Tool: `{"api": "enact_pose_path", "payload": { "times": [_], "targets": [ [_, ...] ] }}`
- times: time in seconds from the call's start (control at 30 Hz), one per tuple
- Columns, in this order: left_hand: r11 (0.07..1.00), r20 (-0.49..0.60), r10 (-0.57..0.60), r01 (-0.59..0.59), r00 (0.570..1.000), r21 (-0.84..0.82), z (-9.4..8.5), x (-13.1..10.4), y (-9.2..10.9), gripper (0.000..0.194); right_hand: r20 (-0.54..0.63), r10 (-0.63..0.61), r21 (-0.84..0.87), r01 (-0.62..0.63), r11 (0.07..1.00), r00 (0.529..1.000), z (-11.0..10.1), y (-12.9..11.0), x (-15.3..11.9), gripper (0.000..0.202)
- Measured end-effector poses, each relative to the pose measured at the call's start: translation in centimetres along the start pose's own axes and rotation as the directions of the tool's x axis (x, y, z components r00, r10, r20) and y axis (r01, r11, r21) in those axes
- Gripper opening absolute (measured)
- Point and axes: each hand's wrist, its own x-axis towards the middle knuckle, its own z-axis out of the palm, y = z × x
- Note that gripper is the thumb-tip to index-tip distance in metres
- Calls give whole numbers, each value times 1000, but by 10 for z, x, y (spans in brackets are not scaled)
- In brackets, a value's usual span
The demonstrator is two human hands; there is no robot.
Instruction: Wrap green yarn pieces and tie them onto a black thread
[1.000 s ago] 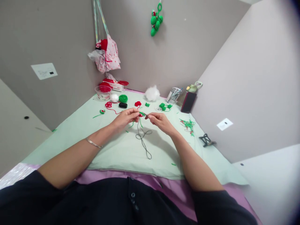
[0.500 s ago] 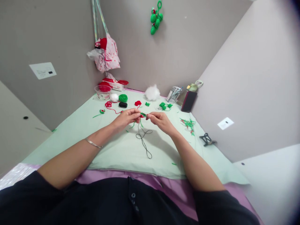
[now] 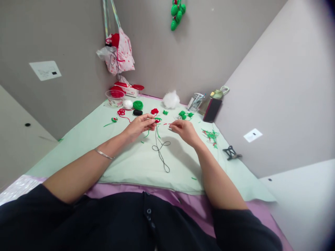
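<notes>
My left hand is closed, pinching a small crochet piece in green, red and white between thumb and fingers. Green yarn ends and a dark thread hang below it, the thread looping over the cloth. To the right, apart from the piece, my right hand is closed on a thin grey tool; its tip shows under the fingers, but I cannot tell if it is a hook or a needle. A short red strand shows by the right fingertips.
Behind my hands are a green yarn ball, a black spool, white stuffing and green crochet pieces. Farther right stand a clear pen cup and a phone. Yarn scraps and a black stand lie at the right.
My right hand has drawn back to the right and slightly down, away from the crochet piece. The left hand still holds the piece. The view has tilted slightly.
</notes>
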Motion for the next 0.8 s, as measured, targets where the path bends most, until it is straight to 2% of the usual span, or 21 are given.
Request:
{"api": "enact_pose_path", "payload": {
  "times": [0.07,0.13,0.3,0.4,0.5,0.57,0.6,0.67,0.73,0.8],
  "targets": [
    [1000,-15,2,-2,1000,2,-1,0,2,28,95,-49,18,48,999,994,1,-9,-4,20],
    [1000,-20,8,-8,1000,7,-2,0,2,27,159,-82,-52,91,994,984,6,-16,-8,16],
    [1000,-4,20,-20,1000,17,-3,0,1,26,321,-27,-310,132,942,947,30,-30,-14,16],
    [1000,-2,19,-19,1000,16,-2,1,0,27,350,-24,-407,175,897,936,40,-38,-17,14],
    [1000,-7,20,-20,1000,19,-2,2,-1,28,309,-33,-397,160,904,951,40,-40,-17,12],
    [999,-7,32,-32,999,33,-3,2,-2,28,192,-32,-303,91,949,981,34,-36,-14,10],
    [998,-8,41,-41,999,44,-3,3,-2,27,124,-16,-204,41,978,992,30,-34,-12,9],
    [996,-19,60,-59,998,73,-4,4,-4,27,28,48,106,-51,993,998,20,-29,-8,7],
    [992,-34,73,-69,997,103,-5,5,-7,26,-2,103,446,-91,890,995,11,-29,-5,11],
    [989,-46,79,-72,996,129,-5,5,-9,25,-18,121,656,-79,750,993,5,-33,-5,23]
  ]
}}
